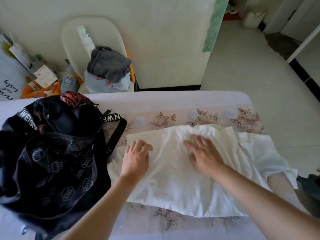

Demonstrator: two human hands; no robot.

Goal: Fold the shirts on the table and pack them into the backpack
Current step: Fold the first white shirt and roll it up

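A white shirt (181,184) lies spread on the table (173,103), its left side folded over. My left hand (136,158) rests on the shirt's left edge with loosely bent fingers. My right hand (202,153) lies flat on the middle of the shirt, fingers spread and blurred by motion. A black backpack (52,153) with white hexagon prints stands open at the left of the table, a red patterned cloth (74,98) showing at its top. One backpack strap (116,132) reaches toward the shirt.
A dark green garment (310,187) pokes in at the right table edge. Behind the table stand a white chair (72,40) with a grey cloth (109,63) and cluttered boxes (45,75) at the left. Tiled floor (251,66) opens to the right.
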